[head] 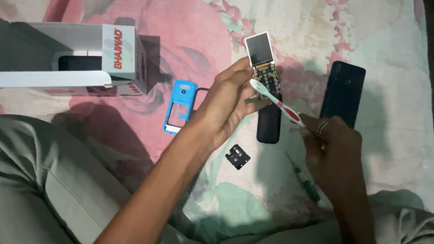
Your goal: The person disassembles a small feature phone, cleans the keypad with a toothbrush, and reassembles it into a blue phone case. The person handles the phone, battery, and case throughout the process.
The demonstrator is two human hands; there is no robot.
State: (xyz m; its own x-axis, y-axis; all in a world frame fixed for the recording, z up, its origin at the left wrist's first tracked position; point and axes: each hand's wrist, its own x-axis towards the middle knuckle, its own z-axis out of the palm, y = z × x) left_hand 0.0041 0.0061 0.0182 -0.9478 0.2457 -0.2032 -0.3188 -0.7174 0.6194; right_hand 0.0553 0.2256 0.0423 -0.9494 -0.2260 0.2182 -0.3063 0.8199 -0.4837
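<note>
Floral cloth in pink, cream and pale green covers the bed point(301, 18) under both hands. Far out past the left hand point(228, 103), on its outer side, lies an open white box point(63, 62) with something dark inside it. Beyond the right hand point(333, 149), just past its knuckles, lies a dark phone point(343, 91). A black back cover point(268, 124) lies on the cloth between the two hands, partly hidden by them. Just outside the left hand sits a blue phone frame point(180, 106). The left hand grips a bare phone board point(261, 60) by its lower end, small screen pointing away from the person. The right hand is closed on the red handle of a toothbrush point(276, 98), whose white head rests on the board's keypad contacts. A green screwdriver point(304, 179) lies just inside the right hand, near its wrist. A small black part point(237, 156) lies below the left hand's palm.
</note>
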